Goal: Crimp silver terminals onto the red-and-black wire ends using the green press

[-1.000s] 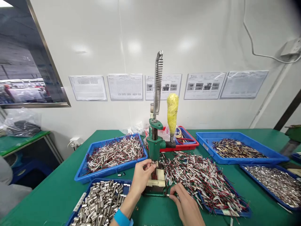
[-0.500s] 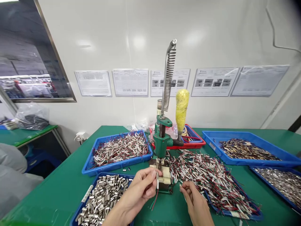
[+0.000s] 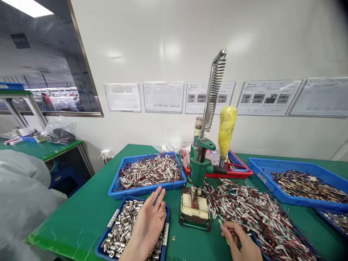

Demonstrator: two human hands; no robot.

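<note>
My left hand [image 3: 149, 221] is open, fingers spread, hovering over the near blue tray [image 3: 166, 230] full of short silver tubes [image 3: 122, 228]. My right hand [image 3: 239, 241] is curled at the near edge of a loose pile of red, green and white wired pieces [image 3: 255, 212], thumb and forefinger pinched on one of them. Between my hands stands a green hand press [image 3: 198, 170] with a yellow-wrapped lever [image 3: 227, 128] and a long steel spring [image 3: 214, 92]. Its white fixture block [image 3: 194, 208] sits at the base with nothing held in it by either hand.
A blue tray [image 3: 144, 190] behind my left hand holds tubes with wires attached. A red tray [image 3: 240, 173] sits behind the press, and more blue trays [image 3: 282, 198] of metal parts stand at the right. A person's white sleeve [image 3: 24, 203] fills the left edge.
My left hand drew a wired tube out of the press, let go of it and now hangs open over the silver tubes. The right hand stayed at the wire pile. The view swung left.
</note>
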